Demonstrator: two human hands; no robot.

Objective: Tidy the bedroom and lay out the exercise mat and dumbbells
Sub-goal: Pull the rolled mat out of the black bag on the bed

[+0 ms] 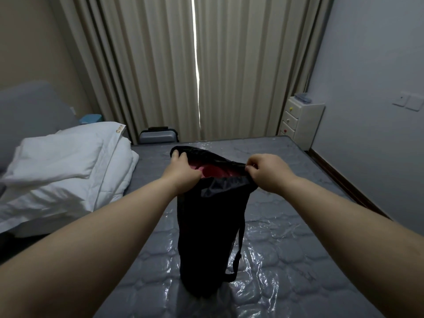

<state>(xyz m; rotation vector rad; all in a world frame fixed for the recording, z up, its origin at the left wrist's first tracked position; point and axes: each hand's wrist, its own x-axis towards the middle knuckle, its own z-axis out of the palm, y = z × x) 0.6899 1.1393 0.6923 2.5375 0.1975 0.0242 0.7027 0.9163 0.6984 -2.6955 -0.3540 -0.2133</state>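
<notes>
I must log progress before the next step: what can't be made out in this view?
Head view:
- Red item inside the black fabric drawstring bag: mostly hidden by bag walls; identity unclear.
- Dumbbells: none in frame.
- Grey suitcase: lower part behind the plastic-wrapped grey mattress.
- Left hand grip: fingertips hidden inside the bag.

Beige pleated curtains (160,65) at 12 o'clock, bright slit of daylight btwn them. Small white drawer unit w/ coloured knobs (300,122) at 2 o'clock by pale grey wall (371,65). Tan wall (29,47) at 10 o'clock.
</notes>
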